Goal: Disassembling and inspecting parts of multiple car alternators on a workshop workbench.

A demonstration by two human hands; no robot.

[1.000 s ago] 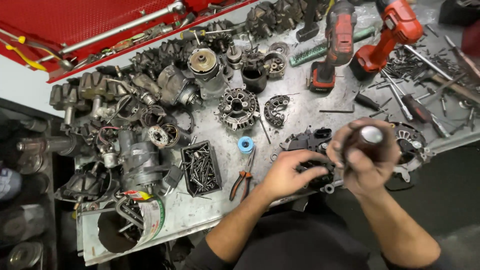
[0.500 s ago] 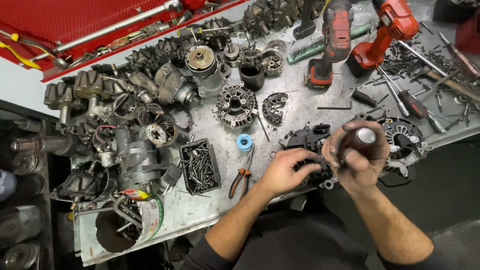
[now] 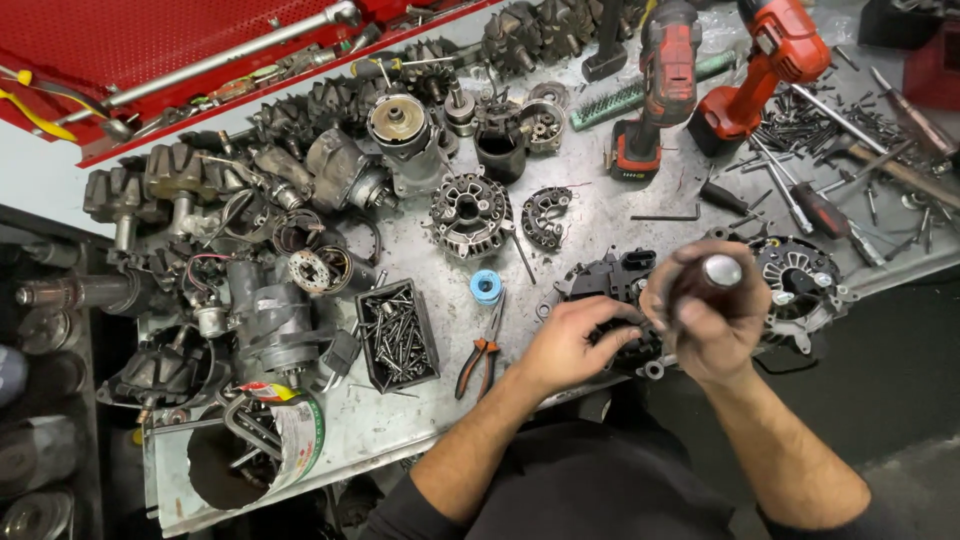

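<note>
My right hand [image 3: 712, 322] is wrapped around a dark tool handle with a shiny metal cap [image 3: 722, 270], held upright over a black alternator part [image 3: 608, 278] at the bench's front edge. My left hand [image 3: 575, 340] rests on that black part, fingers spread over its near side. What the tool's tip touches is hidden under my hands. A round metal alternator housing [image 3: 800, 275] lies just right of my right hand.
Orange-handled pliers [image 3: 478, 358], a blue tape roll [image 3: 486, 287] and a black tray of screws [image 3: 398, 335] lie to the left. Two red cordless drills [image 3: 770, 60] stand at the back. Alternator parts crowd the left; loose bits and screwdrivers [image 3: 830, 130] lie right.
My hands stay on the black part; the right hand has shifted slightly with the tool handle. The camera has drifted a little.
</note>
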